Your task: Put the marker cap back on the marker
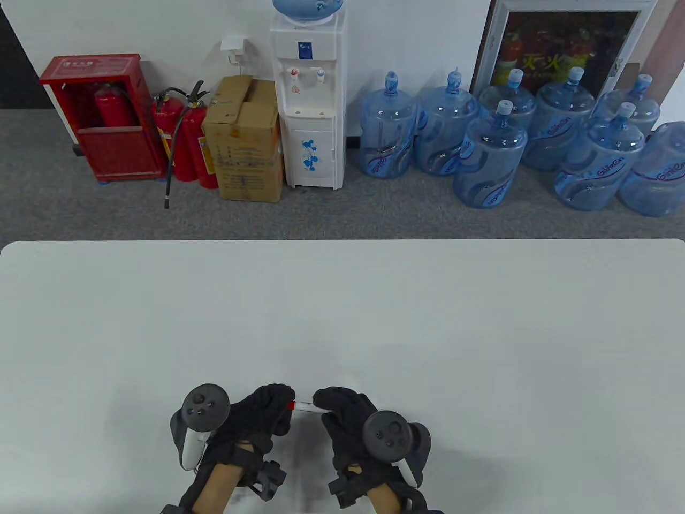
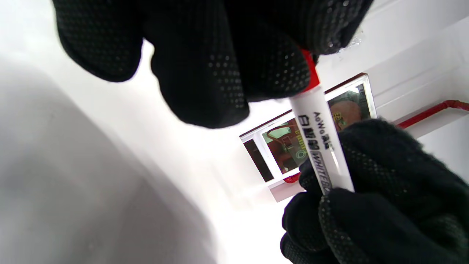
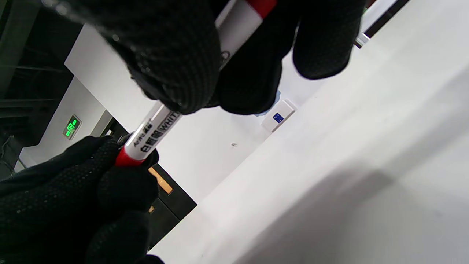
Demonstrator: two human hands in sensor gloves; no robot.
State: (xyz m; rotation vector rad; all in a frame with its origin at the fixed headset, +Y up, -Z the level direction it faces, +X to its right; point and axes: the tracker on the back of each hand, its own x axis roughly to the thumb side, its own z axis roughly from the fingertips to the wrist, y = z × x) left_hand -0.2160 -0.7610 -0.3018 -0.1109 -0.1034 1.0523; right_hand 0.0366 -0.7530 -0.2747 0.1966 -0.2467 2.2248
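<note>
Hands: two, both in black gloves, the left hand (image 1: 265,412) and the right hand (image 1: 342,415).
Trackers: two, one (image 1: 206,409) on the left hand, one (image 1: 388,433) on the right.
Marker: one white marker (image 1: 306,406), held between the hands.
Marker cap: one red marker cap (image 1: 291,405), at the left hand's end of the marker.
Surface: one white surface (image 1: 428,332).
Water jugs: nine blue jugs (image 1: 489,160) on the floor.
Water dispenser: one (image 1: 309,101).
Cardboard box: one (image 1: 243,139).
Fire extinguishers: two standing free (image 1: 184,139), one more in the red cabinet (image 1: 104,115).
Framed poster: one (image 1: 567,45).
</note>
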